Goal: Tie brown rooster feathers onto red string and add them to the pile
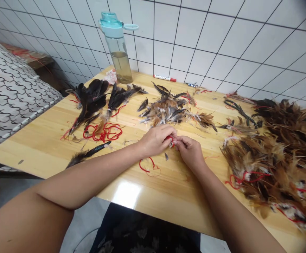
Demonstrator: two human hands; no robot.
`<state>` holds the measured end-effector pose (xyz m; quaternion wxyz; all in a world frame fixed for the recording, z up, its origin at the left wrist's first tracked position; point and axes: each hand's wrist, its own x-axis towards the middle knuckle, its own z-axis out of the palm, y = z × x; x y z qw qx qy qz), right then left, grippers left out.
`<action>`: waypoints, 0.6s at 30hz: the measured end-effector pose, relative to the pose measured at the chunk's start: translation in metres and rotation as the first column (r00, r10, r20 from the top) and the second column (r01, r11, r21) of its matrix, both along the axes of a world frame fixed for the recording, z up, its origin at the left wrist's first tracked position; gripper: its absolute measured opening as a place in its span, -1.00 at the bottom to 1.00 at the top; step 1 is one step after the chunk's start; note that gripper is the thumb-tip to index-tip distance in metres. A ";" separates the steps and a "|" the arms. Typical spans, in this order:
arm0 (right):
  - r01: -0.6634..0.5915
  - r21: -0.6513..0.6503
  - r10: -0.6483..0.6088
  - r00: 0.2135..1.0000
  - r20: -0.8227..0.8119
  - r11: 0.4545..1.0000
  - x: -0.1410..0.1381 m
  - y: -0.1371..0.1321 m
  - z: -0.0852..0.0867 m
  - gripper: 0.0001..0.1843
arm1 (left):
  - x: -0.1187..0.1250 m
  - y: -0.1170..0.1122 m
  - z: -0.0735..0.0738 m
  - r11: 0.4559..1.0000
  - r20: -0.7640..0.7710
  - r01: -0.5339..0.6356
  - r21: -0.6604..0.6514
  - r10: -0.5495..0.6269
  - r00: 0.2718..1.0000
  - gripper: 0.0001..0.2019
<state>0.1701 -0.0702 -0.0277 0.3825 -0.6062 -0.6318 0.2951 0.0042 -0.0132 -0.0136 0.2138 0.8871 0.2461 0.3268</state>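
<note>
Along the near edge, low in the frame, a dark patterned garment (145, 228) covers the lap, and both bare forearms reach out over a honey-coloured varnished wooden table (169, 200). At centre, the left hand (155, 140) and right hand (190, 151) nearly meet. We see the fingers (178, 141) drawn narrow, pinching a short red thread (171, 141) from both sides; so fine a thing seems to need this close two-handed hold. Whether a quill is caught there too is too small to tell.

Just below the hands lies a loose loop of thin red thread (146, 166). To the left lie a single long black feather (88, 154) and a tangled red cord (102, 131). Just beyond the fingers sits a mixed brown-and-black feather pile (166, 110), with glossy black feather bunches (91, 98) at upper left and a broad brown feather heap (271, 151) at right. We judge them kept apart by colour. Farthest off, a translucent water bottle with a teal cap (117, 49) and a white marker with a red cap (165, 78) stand clear of the work, against a white tiled wall (208, 35).
</note>
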 end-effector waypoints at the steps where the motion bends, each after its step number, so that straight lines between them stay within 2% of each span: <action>1: 0.003 -0.013 -0.003 1.000 -0.006 1.000 0.000 0.000 0.001 -0.80 | 0.000 0.000 0.000 1.000 0.001 -0.001 0.002 0.001 1.000 -0.84; 8: 0.008 -0.089 -0.013 0.998 -0.057 0.996 0.002 0.001 0.004 -0.83 | 0.001 -0.001 0.001 0.999 0.005 -0.032 -0.023 0.032 0.999 -0.89; 14: 0.060 -0.142 -0.084 0.982 -0.169 0.988 0.002 0.001 0.003 -0.80 | 0.000 0.001 -0.001 0.999 0.032 -0.018 -0.038 0.019 0.999 -0.90; 18: 0.031 -0.148 -0.066 0.969 -0.239 0.988 0.001 0.003 0.002 -0.76 | 0.000 0.001 -0.001 0.999 0.029 0.007 -0.033 -0.006 1.000 -0.89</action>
